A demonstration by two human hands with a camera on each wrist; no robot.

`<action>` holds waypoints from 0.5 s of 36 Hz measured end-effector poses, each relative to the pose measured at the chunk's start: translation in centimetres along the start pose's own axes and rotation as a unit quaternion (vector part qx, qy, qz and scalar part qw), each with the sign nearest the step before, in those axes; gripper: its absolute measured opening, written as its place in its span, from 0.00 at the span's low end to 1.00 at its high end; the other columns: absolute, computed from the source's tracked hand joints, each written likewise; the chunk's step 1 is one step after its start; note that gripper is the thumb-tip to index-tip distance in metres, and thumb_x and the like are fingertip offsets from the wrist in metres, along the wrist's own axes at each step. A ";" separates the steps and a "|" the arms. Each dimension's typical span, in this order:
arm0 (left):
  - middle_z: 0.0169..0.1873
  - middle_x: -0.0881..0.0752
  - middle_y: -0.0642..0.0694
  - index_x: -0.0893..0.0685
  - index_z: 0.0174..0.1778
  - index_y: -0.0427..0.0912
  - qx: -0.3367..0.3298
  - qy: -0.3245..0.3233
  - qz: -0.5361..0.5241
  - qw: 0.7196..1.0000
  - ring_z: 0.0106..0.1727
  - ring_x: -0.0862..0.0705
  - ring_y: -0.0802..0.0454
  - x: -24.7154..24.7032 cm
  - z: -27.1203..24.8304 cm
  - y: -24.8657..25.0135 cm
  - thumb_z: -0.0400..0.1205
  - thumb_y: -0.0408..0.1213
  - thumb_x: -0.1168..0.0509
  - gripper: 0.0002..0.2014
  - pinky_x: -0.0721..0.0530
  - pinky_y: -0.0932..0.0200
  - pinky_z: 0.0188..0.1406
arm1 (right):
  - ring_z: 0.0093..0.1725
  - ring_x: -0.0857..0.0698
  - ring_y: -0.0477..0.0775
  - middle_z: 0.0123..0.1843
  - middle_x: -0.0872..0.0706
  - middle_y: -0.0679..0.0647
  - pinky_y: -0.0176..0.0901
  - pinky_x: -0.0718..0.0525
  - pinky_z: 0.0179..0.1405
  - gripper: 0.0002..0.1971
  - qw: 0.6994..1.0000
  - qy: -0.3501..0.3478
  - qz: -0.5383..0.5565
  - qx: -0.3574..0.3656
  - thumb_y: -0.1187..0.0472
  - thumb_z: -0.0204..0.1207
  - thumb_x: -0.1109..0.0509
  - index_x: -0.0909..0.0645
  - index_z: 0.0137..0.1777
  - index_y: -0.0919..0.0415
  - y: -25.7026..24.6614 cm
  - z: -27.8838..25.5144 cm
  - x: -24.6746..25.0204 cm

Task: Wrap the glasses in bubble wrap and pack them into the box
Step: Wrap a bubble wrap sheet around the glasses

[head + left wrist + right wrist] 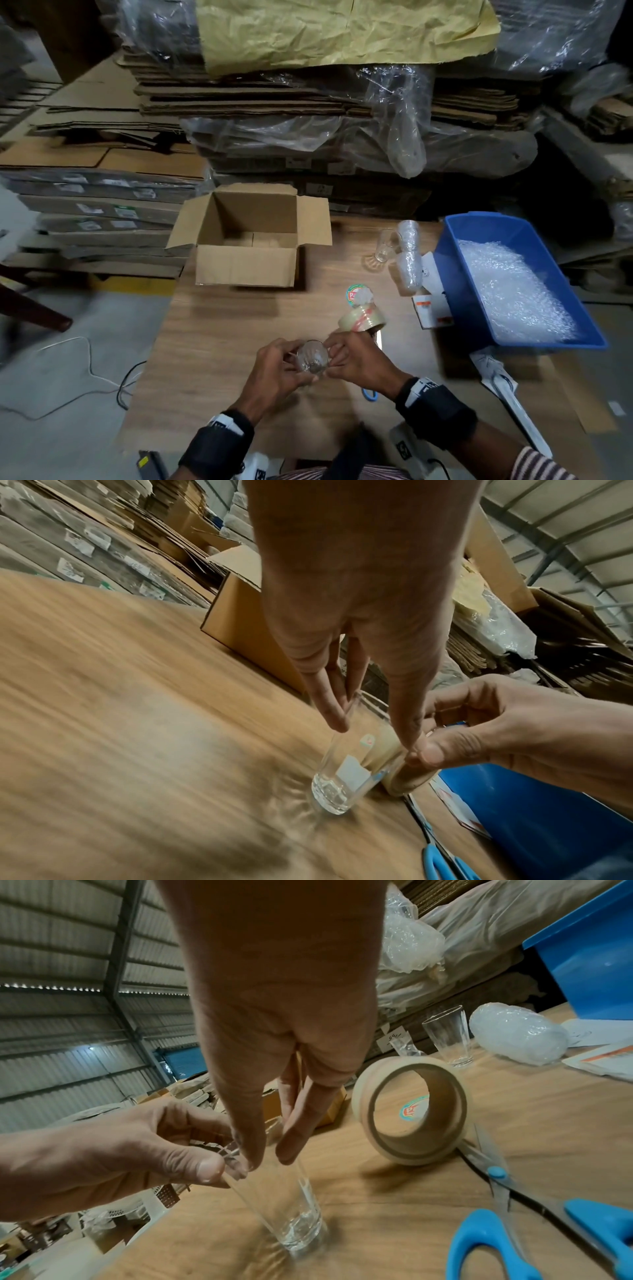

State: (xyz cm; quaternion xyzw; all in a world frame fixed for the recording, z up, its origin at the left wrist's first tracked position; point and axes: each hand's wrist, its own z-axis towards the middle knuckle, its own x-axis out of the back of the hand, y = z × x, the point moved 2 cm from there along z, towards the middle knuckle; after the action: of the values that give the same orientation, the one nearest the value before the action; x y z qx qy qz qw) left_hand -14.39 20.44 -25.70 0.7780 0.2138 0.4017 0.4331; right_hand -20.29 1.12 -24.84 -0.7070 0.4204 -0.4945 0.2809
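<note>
A bare clear glass [311, 358] stands on the wooden table [219, 335] near its front edge, with no wrap on it. My left hand [284, 359] pinches its rim from the left and my right hand [337, 356] pinches it from the right. In the left wrist view my left hand [373, 731] reaches down onto the glass [339, 783]. The right wrist view has my right hand [268, 1158] on the rim of the glass [291, 1213]. The open cardboard box [246, 263] sits empty at the back left. Bubble wrap [510, 287] fills a blue bin [455, 274] on the right.
A tape roll [361, 320] stands just behind my right hand. Blue-handled scissors [514, 1231] lie to its right. One more bare glass [387, 245] and two wrapped glasses [407, 274] sit by the bin. Flat cardboard stacks [308, 102] rise behind the table.
</note>
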 end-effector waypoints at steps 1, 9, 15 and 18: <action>0.52 0.14 0.47 0.11 0.69 0.41 -0.002 -0.001 0.002 1.000 0.46 0.12 0.65 -0.1 0.0 0.0 0.61 0.33 0.12 0.37 0.12 0.69 0.46 | 0.52 0.10 0.57 0.51 0.11 0.52 0.47 0.12 0.57 0.18 1.000 0.000 -0.006 -0.002 0.66 0.71 0.17 0.14 0.61 0.66 0.0 -0.1 0.0; 0.50 0.14 0.47 0.11 0.69 0.41 -0.010 -0.017 -0.009 1.000 0.42 0.14 0.68 -0.3 0.1 0.1 0.64 0.28 0.14 0.34 0.13 0.70 0.46 | 0.28 0.16 0.37 0.39 0.19 0.51 0.33 0.14 0.35 0.23 0.998 0.008 0.041 -0.048 0.82 0.67 0.20 0.18 0.61 0.74 1.0 0.0 -0.6; 0.46 0.13 0.54 0.10 0.67 0.50 -0.013 -0.026 -0.012 1.000 0.40 0.15 0.67 0.2 0.1 -0.5 0.66 0.31 0.14 0.32 0.15 0.70 0.44 | 0.44 0.13 0.48 0.45 0.15 0.46 0.50 0.10 0.54 0.18 0.999 0.000 -0.005 -0.032 0.70 0.69 0.17 0.16 0.54 0.54 0.8 -0.1 -0.1; 0.47 0.11 0.54 0.11 0.66 0.54 -0.012 -0.018 -0.020 1.000 0.44 0.13 0.63 0.7 0.2 -0.9 0.66 0.36 0.14 0.31 0.13 0.66 0.47 | 0.44 0.14 0.46 0.44 0.14 0.44 0.43 0.12 0.51 0.18 0.999 -0.014 -0.023 -0.038 0.68 0.73 0.19 0.19 0.48 0.45 0.6 -0.6 0.7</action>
State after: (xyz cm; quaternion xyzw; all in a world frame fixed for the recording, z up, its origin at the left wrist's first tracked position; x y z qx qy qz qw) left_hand -13.82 21.23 -26.21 0.7755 0.2168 0.3812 0.4541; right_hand -20.88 0.20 -24.81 -0.7333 0.4190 -0.4745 0.2479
